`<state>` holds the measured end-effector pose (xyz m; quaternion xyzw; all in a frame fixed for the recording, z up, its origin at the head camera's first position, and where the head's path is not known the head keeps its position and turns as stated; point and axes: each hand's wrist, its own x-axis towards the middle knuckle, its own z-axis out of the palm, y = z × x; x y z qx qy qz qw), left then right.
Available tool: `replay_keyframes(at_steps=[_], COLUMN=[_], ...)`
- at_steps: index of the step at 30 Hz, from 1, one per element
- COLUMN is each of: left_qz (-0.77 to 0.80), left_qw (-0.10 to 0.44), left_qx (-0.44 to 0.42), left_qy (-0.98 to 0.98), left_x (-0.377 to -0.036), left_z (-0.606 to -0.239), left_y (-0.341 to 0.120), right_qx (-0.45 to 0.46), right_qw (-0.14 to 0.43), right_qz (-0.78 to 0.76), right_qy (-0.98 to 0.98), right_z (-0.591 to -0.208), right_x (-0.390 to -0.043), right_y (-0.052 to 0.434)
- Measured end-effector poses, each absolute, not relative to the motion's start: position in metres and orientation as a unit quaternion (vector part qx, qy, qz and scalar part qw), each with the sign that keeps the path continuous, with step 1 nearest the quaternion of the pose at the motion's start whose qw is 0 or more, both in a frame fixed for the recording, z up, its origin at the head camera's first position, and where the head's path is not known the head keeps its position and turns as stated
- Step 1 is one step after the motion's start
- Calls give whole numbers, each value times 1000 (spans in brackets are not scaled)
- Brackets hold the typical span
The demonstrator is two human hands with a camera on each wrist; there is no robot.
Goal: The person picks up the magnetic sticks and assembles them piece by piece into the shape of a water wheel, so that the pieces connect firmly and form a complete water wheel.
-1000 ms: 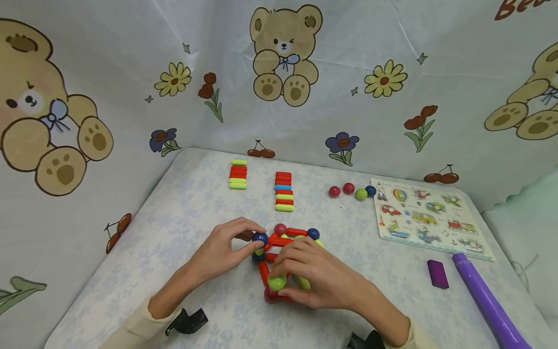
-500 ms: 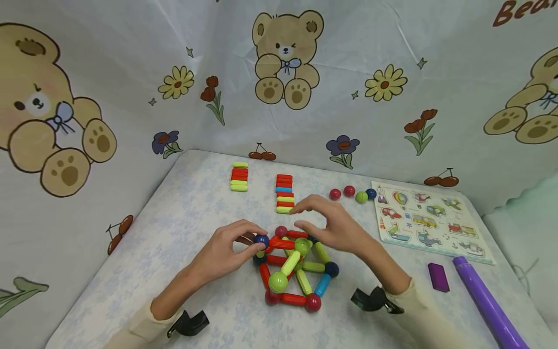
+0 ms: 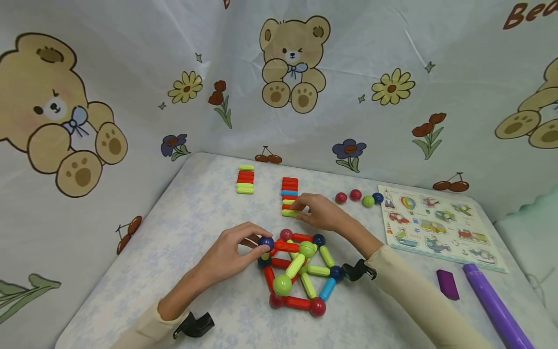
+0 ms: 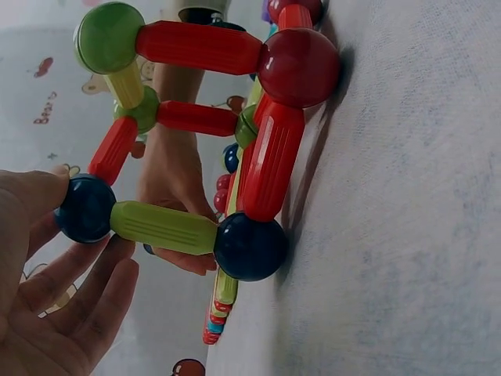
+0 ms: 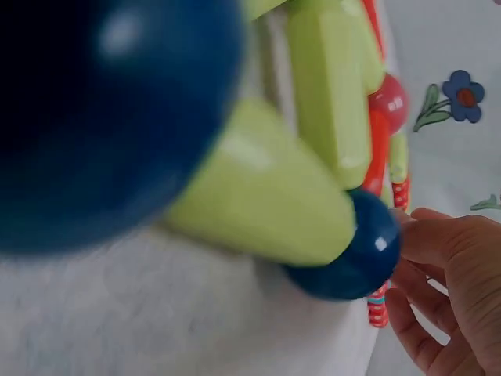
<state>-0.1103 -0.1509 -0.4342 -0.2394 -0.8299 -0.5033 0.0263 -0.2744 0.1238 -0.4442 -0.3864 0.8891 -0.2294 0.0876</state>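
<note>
A frame of magnetic sticks and balls (image 3: 301,271) stands on the table in red, green and blue. My left hand (image 3: 260,245) pinches the dark blue ball (image 3: 266,242) at its top left corner; the left wrist view shows that ball (image 4: 86,207) between thumb and fingers (image 4: 94,290). My right hand (image 3: 299,209) reaches past the frame to a stack of sticks (image 3: 289,186) and pinches the green stick (image 3: 287,213) at its near end. In the right wrist view the hand (image 5: 446,290) sits beside that stack (image 5: 379,309), behind a blurred blue ball (image 5: 352,251).
A second stack of sticks (image 3: 245,179) lies at the back left. Several loose balls (image 3: 359,197) sit beside a picture puzzle board (image 3: 436,220). A purple block (image 3: 447,284) and a purple tube (image 3: 492,305) lie at the right. Printed cloth walls enclose the table.
My right hand let go of the frame's front, rose over it and came down on the near end of the stick stack. The left hand kept hold of the blue ball.
</note>
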Motion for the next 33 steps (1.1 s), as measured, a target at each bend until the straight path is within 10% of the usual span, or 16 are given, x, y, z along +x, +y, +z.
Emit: replay_keyframes(at_steps=[33], left_qz=[-492], left_qw=[18], left_qx=[-246], left_qy=[-835], left_x=[-113], left_z=[-437], left_y=[-151], right_qx=[-386], right_qw=[31], right_qz=[-403], right_qy=[829], right_z=[-416], right_x=[-189], right_y=[206])
